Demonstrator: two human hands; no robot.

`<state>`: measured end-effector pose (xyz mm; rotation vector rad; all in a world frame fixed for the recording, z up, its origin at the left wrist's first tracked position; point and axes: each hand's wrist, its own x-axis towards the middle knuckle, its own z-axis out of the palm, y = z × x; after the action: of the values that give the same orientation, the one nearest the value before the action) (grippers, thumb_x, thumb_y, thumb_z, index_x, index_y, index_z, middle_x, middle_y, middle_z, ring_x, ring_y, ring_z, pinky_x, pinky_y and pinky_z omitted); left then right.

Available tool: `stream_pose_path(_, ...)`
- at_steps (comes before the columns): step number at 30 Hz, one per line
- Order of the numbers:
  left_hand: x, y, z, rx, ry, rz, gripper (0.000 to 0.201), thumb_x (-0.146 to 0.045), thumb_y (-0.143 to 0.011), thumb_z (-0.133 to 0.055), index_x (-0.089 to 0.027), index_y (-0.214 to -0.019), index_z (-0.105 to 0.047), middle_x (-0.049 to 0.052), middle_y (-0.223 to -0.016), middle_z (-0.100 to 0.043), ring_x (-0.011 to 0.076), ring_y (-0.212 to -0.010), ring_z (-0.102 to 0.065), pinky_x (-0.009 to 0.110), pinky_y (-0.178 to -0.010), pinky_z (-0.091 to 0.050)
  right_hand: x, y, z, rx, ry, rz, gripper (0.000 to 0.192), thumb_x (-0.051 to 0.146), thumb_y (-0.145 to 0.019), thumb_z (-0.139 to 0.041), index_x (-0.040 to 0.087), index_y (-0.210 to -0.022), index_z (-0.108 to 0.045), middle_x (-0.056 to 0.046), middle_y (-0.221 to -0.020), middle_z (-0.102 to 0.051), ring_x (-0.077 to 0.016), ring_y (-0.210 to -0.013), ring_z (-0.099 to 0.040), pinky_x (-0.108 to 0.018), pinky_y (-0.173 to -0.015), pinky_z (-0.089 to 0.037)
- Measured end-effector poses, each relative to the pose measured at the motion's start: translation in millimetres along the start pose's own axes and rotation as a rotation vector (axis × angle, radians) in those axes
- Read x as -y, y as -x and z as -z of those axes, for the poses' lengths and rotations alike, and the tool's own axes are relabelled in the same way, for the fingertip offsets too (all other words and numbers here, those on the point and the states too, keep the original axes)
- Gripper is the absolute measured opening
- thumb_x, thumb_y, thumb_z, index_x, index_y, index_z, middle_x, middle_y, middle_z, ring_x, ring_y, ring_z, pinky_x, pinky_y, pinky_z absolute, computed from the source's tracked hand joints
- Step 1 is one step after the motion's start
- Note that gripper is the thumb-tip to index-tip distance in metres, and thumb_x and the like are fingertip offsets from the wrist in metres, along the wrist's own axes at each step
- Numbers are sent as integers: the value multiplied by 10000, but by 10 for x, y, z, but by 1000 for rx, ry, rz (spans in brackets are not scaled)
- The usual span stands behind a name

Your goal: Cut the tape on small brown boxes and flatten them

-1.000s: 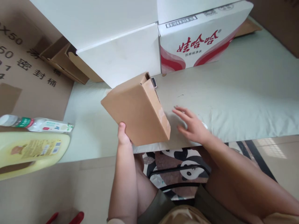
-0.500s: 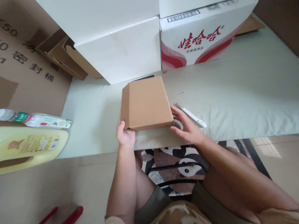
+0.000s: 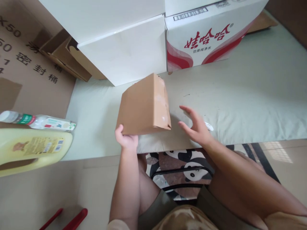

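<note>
Closed box held up, not set down

The box is held tilted over the near part of the table, below the white carton; it appears shut, no flap being seen raised. Its near left corner is grasped by the left hand, fingers partly hidden. The right hand, to the right, is loosely spread and apart from the box; whether the half-hidden white handle is touched cannot be told.

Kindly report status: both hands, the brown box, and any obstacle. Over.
Left hand grips brown box, tilted. Right hand open, apart from box. No obstacle seen between them; white handle partly hidden by right hand.
</note>
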<state>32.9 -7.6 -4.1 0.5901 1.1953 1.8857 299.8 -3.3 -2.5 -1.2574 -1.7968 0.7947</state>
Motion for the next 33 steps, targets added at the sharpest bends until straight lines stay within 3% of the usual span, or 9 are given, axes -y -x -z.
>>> stream_pose_path(4, -105, -97, -3, -60, 89, 50, 426, -553, -727, -552, -193, -913, -680, 88, -1016, -729, 300, -1133, -671, 349, -915, -543, -146, -20, 185, -134, 499, -19, 413, 317, -912, -548, 159, -1288, -605, -204, -1241, -657, -362, -1197, -595, -552, -1028, -478)
stream_pose_path(9, -51, -134, 33, -54, 134, 62, 411, -538, -726, -536, -192, -914, -655, 90, -994, -712, 294, -1102, -671, 346, -886, -532, -363, -26, 305, -35, 728, -148, 335, 301, -891, -521, 95, -1087, -700, -254, -1169, -665, -406, -1156, -578, -549, -959, -467)
stream_pose_path(11, -33, -131, 1, -85, 145, 61, 396, -517, -719, -529, -192, -903, -659, 88, -985, -714, 288, -1086, -675, 338, -863, -529, -302, -42, 343, -42, 652, -202, 287, 293, -891, -504, 122, -1010, -702, -222, -1088, -692, -367, -1055, -614, -506, -896, -480)
stream_pose_path(13, -25, -119, -40, -105, 134, 50, 380, -495, -710, -533, -200, -907, -668, 80, -992, -721, 283, -1088, -674, 336, -865, -527, -155, -51, 373, 3, 433, -273, 292, 332, -917, -471, 148, -1001, -683, -150, -901, -700, -287, -853, -636, -417, -761, -491)
stream_pose_path(15, -21, -95, -79, -96, 107, 28, 381, -476, -706, -542, -203, -932, -680, 78, -1019, -726, 287, -1111, -666, 349, -893, -525, 24, -41, 377, 157, 114, -339, 347, 412, -959, -410, 173, -968, -662, -64, -720, -648, -198, -637, -580, -331, -620, -453)
stream_pose_path(18, -11, -45, -123, -29, 62, -5, 399, -449, -707, -552, -193, -977, -696, 89, -1078, -722, 305, -1158, -646, 383, -940, -523, 228, -6, 318, 369, -167, -345, 386, 441, -982, -367, 188, -866, -634, -3, -605, -582, -138, -528, -515, -277, -556, -409)
stream_pose_path(21, 6, -5, -149, 20, 42, -23, 407, -425, -709, -547, -191, -1003, -701, 96, -1124, -710, 317, -1198, -625, 406, -969, -520, 286, 11, 230, 424, -180, -326, 345, 399, -973, -391, 194, -801, -608, 23, -554, -533, -124, -516, -502, -263, -556, -393)
stream_pose_path(28, 59, -21, -155, -13, 7, -110, 448, -458, -722, -498, -197, -1040, -675, 102, -1149, -694, 325, -1238, -600, 420, -997, -503, 284, 19, 220, 436, -151, -291, 332, 378, -955, -399, 194, -762, -596, 27, -549, -500, -120, -517, -485, -261, -554, -369)
stream_pose_path(33, 64, -21, -172, -79, 11, -124, 476, -449, -709, -502, -205, -1076, -683, 96, -1156, -696, 320, -1205, -612, 417, -969, -511, 329, 39, 268, 609, -248, -355, 318, 364, -957, -393, 190, -766, -579, 31, -556, -504, -102, -471, -474, -243, -505, -369)
